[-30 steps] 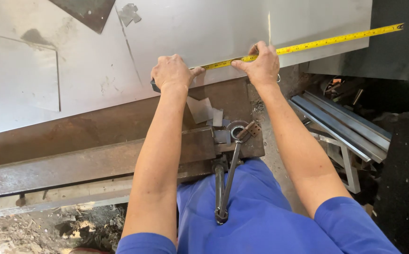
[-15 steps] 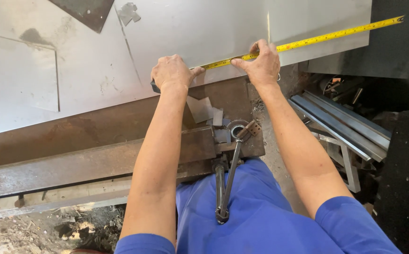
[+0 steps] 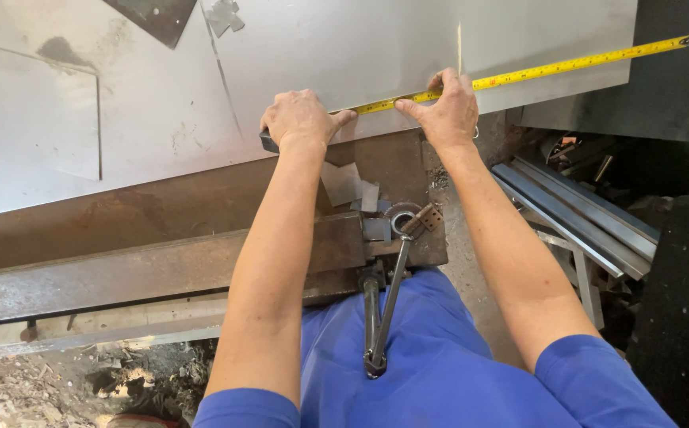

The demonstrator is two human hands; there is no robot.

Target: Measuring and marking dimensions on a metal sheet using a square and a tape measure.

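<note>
A yellow tape measure blade (image 3: 566, 66) runs along the near edge of a grey metal sheet (image 3: 344, 47), out to the sheet's right corner. My left hand (image 3: 301, 119) is closed over the tape's dark case at the sheet's edge. My right hand (image 3: 444, 107) presses the blade onto the sheet with thumb and fingers. A thin scribed line (image 3: 460, 43) stands just above my right hand. Both arms wear blue sleeves.
A rusty steel beam (image 3: 122, 269) lies below the sheet. A bench vise with a long handle (image 3: 388, 301) sits between my arms, small metal offcuts (image 3: 348, 186) beside it. Grey metal bars (image 3: 574, 214) lie at right. Debris (image 3: 59, 388) covers the floor at lower left.
</note>
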